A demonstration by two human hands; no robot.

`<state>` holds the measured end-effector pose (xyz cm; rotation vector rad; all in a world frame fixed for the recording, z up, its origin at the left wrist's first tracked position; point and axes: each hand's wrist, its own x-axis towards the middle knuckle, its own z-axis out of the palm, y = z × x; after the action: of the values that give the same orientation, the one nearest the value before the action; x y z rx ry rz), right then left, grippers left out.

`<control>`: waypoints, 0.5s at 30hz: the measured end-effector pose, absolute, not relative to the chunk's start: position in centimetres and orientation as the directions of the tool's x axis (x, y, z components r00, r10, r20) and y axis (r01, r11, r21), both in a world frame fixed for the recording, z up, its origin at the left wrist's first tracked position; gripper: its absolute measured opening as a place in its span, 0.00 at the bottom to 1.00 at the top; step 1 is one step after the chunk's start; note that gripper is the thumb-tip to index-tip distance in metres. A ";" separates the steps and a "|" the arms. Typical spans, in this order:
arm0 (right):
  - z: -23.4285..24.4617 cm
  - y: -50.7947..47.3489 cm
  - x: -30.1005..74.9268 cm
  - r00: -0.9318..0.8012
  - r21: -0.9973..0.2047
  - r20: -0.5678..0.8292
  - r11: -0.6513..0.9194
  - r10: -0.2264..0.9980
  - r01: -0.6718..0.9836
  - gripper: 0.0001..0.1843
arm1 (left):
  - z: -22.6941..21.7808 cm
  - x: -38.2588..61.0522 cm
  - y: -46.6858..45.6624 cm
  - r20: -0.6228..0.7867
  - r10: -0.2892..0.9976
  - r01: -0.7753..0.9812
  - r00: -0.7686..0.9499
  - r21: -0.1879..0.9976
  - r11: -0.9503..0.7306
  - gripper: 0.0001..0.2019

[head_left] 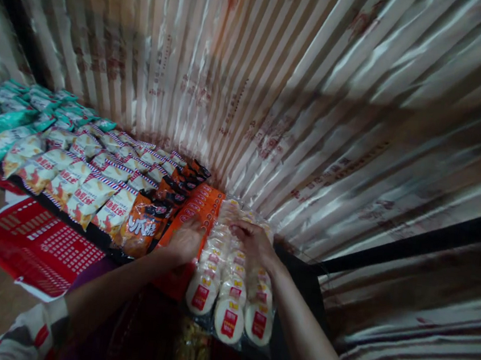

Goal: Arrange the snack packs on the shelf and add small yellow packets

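My left hand (185, 240) lies on the left edge of a row of clear packs of round white cakes with red labels (231, 293), next to a flat orange pack (196, 210). My right hand (253, 241) rests on top of the same cake packs, fingers bent down onto them. Whether either hand grips a pack is blurred. Both forearms reach in from the bottom of the view.
Rows of snack bags fill the shelf to the left: orange bags (145, 224), white-and-red bags (88, 195), teal bags (11, 110). A striped shiny curtain (318, 96) hangs behind. A red printed sheet (35, 247) lies on the floor at left.
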<state>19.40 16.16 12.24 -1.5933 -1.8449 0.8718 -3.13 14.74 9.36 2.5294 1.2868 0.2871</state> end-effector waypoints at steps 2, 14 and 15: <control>11.8 18.7 20.1 -0.160 -0.727 0.055 0.149 0.986 0.670 0.15 | 8.3 -2.4 15.1 0.058 0.801 0.736 0.596 0.359 -0.574 0.23; 9.8 28.9 21.1 -0.282 -0.369 0.175 0.329 0.943 0.869 0.15 | 4.8 -0.9 16.2 0.217 0.822 0.724 0.527 0.393 -0.567 0.23; 9.5 29.6 20.9 -0.279 -0.320 0.181 0.325 0.943 0.890 0.15 | 4.7 -0.8 15.9 0.265 0.811 0.708 0.521 0.397 -0.584 0.23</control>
<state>20.86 29.61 9.46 -1.6360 -2.2612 0.2206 -0.83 15.86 4.70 2.5232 1.2848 0.6276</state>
